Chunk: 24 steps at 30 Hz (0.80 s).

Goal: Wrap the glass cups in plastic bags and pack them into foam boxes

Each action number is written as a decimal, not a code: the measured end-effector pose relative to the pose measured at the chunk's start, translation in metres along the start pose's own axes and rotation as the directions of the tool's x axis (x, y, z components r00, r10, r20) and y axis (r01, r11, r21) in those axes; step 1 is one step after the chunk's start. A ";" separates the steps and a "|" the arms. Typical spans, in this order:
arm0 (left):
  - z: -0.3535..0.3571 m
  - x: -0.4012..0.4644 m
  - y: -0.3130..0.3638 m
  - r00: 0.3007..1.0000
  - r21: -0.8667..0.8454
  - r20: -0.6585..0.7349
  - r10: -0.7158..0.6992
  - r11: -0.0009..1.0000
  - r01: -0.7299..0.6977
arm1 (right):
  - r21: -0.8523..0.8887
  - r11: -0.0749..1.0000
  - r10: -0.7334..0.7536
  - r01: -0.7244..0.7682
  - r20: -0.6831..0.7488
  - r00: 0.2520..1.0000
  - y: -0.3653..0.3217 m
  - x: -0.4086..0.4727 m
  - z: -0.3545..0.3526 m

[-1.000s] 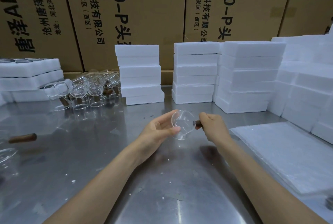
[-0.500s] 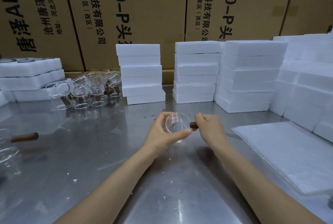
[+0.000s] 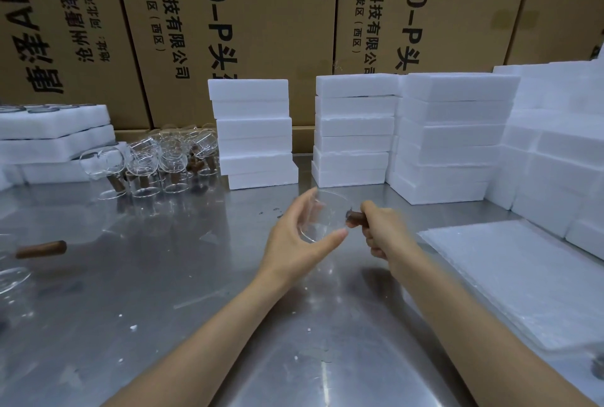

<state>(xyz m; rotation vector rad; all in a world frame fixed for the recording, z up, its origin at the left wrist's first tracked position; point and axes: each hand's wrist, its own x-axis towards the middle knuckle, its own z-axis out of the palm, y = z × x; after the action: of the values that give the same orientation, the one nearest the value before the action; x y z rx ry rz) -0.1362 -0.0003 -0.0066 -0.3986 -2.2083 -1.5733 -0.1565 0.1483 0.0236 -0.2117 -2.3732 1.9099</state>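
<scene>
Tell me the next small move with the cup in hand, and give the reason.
Probably carry the glass cup right, toward the stack of plastic bags, to bag it. The right hand grips its wooden handle, the left hand cradles the bowl, and the cup looks bare, not yet wrapped.

— What's at frame centre?
— A glass cup (image 3: 322,217): left hand (image 3: 295,238) cupping its bowl, right hand (image 3: 380,231) gripping its wooden handle (image 3: 356,219), above the steel table (image 3: 163,292).
— And behind?
— Foam boxes (image 3: 255,132) stacked.

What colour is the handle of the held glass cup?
Dark brown handle, seen in the head view.
</scene>
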 end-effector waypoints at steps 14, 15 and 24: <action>0.004 -0.002 0.013 0.990 -0.165 -0.046 -0.131 0.979 0.122 | -0.285 0.922 -0.278 0.263 -0.016 0.960 0.006 0.002 0.008; 0.004 -0.002 0.015 0.992 -0.181 -0.032 -0.123 0.977 0.115 | -0.211 0.952 -0.227 0.220 -0.008 0.974 0.004 0.003 0.006; 0.001 0.003 0.013 0.942 -0.390 -0.161 -0.295 0.896 0.214 | -0.177 0.974 -0.135 0.138 0.031 0.990 0.004 -0.004 0.014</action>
<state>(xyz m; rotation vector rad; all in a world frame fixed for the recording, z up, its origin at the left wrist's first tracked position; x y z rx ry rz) -0.1338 0.0048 0.0051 -0.0278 -1.8561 -2.0745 -0.1540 0.1350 0.0172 -0.0406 -2.5008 1.6474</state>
